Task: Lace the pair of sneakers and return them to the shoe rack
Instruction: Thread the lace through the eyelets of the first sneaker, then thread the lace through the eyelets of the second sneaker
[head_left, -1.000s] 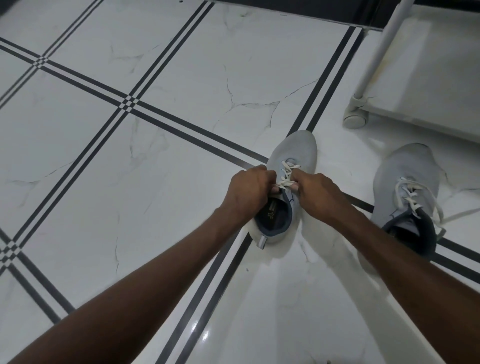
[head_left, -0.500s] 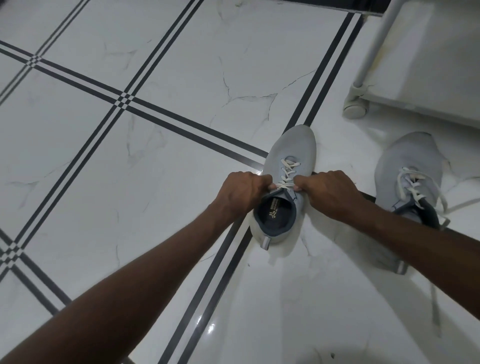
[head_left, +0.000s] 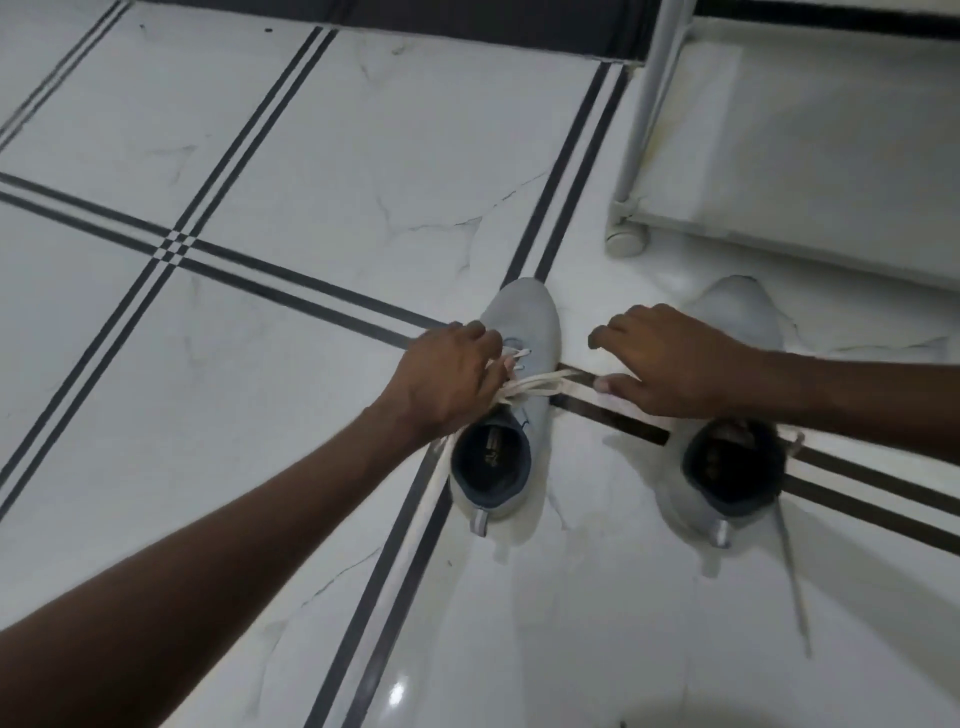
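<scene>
On the tiled floor, the left hand (head_left: 447, 376) stays pinched on the lace (head_left: 540, 385) at the near sneaker (head_left: 511, 415) while the right hand (head_left: 670, 364) has drawn its end sideways — tightening, likely — toward the other sneaker (head_left: 737, 426), the shoe rack (head_left: 779, 156) just beyond.

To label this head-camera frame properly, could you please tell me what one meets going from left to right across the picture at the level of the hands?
Left hand → sneaker being laced → stretched white lace → right hand → second sneaker, with the shoe rack behind it, farther back.
</scene>
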